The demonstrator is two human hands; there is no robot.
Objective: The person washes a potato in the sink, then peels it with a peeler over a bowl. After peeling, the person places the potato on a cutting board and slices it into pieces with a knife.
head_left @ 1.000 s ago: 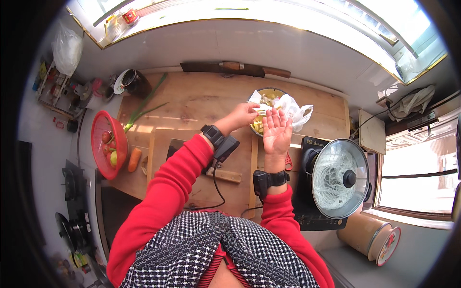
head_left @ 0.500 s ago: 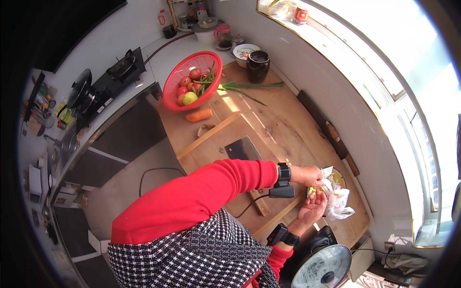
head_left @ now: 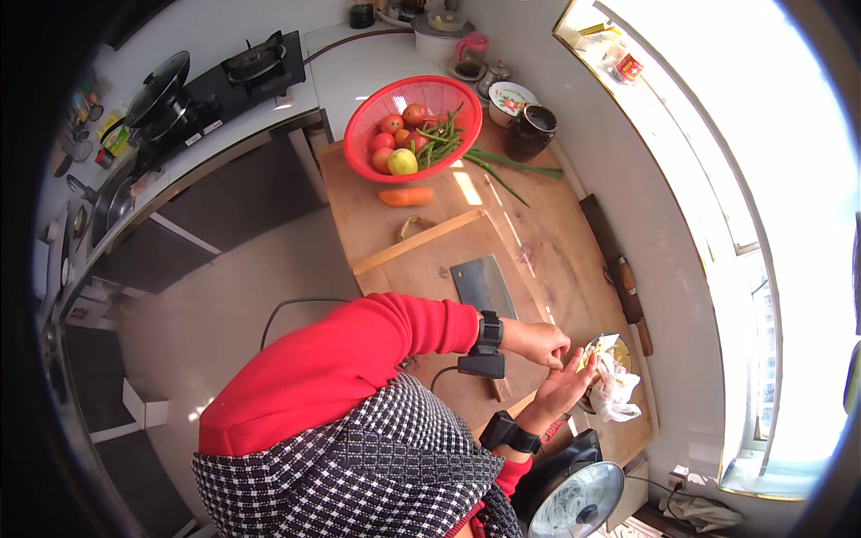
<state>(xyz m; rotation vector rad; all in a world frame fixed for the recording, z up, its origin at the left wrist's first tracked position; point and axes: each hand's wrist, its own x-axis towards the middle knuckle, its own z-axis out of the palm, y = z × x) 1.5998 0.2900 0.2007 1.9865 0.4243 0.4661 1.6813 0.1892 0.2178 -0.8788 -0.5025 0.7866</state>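
Observation:
My left hand (head_left: 536,343) has its fingers curled in, close to the fingertips of my right hand; whatever it may hold is too small to make out. My right hand (head_left: 563,386) is turned palm up with its fingers stretched out. Just beyond both hands, a white plastic bag (head_left: 614,396) lies over a round bowl (head_left: 626,354), partly covering it. Some yellowish bits show by the bag near my right fingertips. A cleaver (head_left: 482,282) lies flat on the wooden board (head_left: 421,269), left of my left hand.
A red colander (head_left: 357,134) holds tomatoes, green beans and a yellow-green fruit. Near it lie a carrot (head_left: 405,196) and green onions (head_left: 520,164), with a dark jar (head_left: 531,134) behind. A glass-lidded pan (head_left: 578,502) stands at the lower right. A cable hangs from my left wrist device.
My left hand has drawn back from the white bag, toward the left. My right hand's fingers have straightened beside the bag. The whole view has shifted.

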